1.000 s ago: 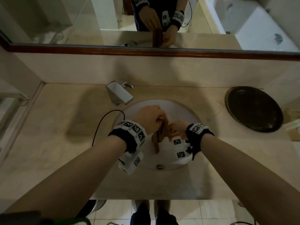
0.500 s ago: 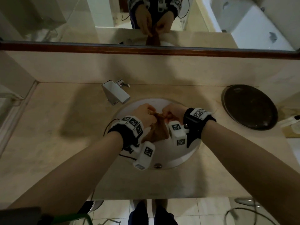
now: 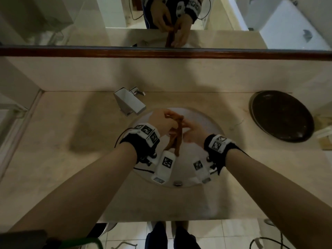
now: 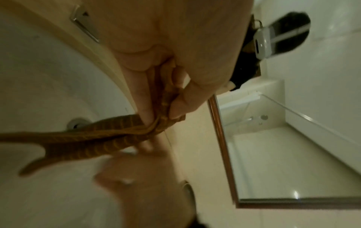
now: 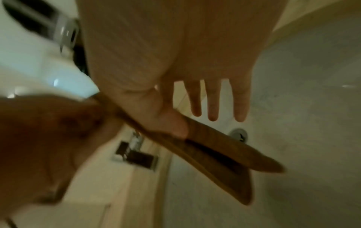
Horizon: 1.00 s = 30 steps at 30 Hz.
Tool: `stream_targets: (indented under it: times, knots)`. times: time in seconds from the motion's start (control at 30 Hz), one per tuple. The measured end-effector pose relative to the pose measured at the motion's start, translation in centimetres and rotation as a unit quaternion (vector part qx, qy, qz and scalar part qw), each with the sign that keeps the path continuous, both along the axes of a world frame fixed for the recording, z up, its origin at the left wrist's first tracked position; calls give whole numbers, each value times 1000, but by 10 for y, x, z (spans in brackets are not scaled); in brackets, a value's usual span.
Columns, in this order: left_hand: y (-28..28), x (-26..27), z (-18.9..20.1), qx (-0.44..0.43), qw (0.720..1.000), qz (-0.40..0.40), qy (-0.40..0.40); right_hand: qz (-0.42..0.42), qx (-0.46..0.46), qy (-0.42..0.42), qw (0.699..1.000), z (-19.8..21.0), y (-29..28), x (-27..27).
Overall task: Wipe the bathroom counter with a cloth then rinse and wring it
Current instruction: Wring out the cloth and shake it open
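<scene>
A brown ribbed cloth hangs twisted into a rope over the white sink basin. My left hand pinches its bunched upper end; the left wrist view shows the fingers curled on the folds of the cloth. My right hand is beside the cloth on the right. In the right wrist view its fingers are straight and spread, and only the thumb lies against the cloth. The cloth's lower end splits into two tails above the basin.
A chrome faucet stands at the basin's back left. The drain is at the near side of the bowl. A dark round tray lies on the beige counter at the right. A mirror runs along the back wall.
Both hands gripped the cloth before. Now my right hand has let go and opened beside it, and the cloth hangs long from my left hand.
</scene>
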<state>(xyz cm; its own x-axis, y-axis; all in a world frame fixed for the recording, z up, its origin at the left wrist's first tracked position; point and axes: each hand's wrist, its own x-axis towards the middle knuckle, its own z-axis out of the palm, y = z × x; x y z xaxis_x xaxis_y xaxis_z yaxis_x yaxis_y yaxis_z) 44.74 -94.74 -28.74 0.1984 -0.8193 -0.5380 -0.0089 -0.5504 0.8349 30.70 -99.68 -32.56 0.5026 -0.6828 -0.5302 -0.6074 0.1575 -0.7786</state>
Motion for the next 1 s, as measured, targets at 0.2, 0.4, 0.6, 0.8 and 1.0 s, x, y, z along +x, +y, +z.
stream_targets:
  times: [0.2, 0.4, 0.6, 0.8, 1.0]
  knots:
    - [1, 13, 15, -41, 970, 154, 186, -37, 16, -34, 999, -24, 23, 12]
    - [20, 44, -23, -25, 931, 269, 245, -256, 132, -107, 952, -24, 6, 10]
    - [29, 31, -78, 87, 986, -34, -139, -282, 172, -188, 925, -10, -3, 9]
    - [11, -5, -81, -47, 986, -70, -144, -292, 265, -253, 884, -5, -4, 15]
    - [-1, 0, -72, 34, 970, -129, -205, -109, -41, 2, 993, -2, -15, 1]
